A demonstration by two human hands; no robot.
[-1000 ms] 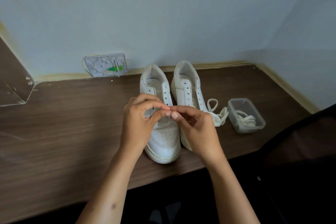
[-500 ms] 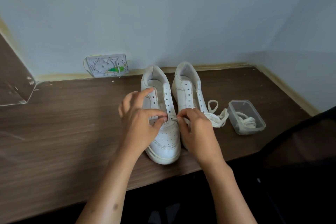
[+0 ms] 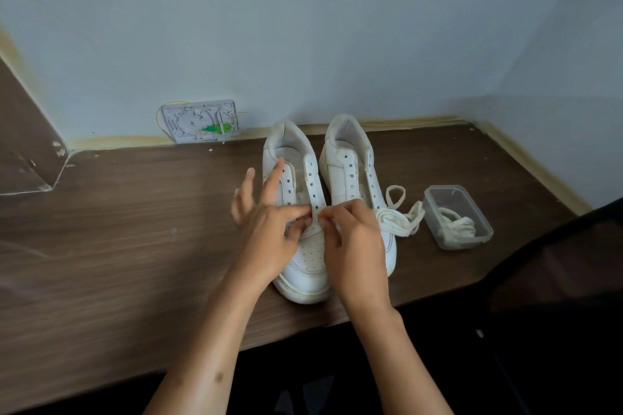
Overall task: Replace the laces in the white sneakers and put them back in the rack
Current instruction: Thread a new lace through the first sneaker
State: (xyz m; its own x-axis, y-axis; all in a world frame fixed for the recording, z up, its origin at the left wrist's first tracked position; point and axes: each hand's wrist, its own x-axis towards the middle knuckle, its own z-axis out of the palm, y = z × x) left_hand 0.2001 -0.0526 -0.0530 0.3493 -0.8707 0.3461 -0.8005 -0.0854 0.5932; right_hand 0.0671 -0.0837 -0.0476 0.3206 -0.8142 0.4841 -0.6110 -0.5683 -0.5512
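With both hands meeting at the lowest eyelets of the left white leather sneaker (image 3: 305,212) on the brown wood-grain tabletop (image 3: 118,246), our left hand (image 3: 269,229) and right hand (image 3: 354,242) seemingly pinch a lace end we cannot see clearly; thread it flat and untwisted.

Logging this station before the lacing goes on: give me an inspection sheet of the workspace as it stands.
Surface: dark wood-grain desk top, set into a corner.
Job's things: two white low-top sneakers side by side, heels to the wall, eyelets unlaced; loose cream flat lace heaped beside the right one; clear plastic tub holding another coiled lace.
Clutter: nothing seen.
Grippers: left hand and right hand meet at the left sneaker's lowest eyelets, fingertips pinching there; what they pinch is too blurred to tell.
Cables: thin yellow fibre looping at the open grey wall junction plate.
Surroundings: pale blue-grey walls; no rack in view.
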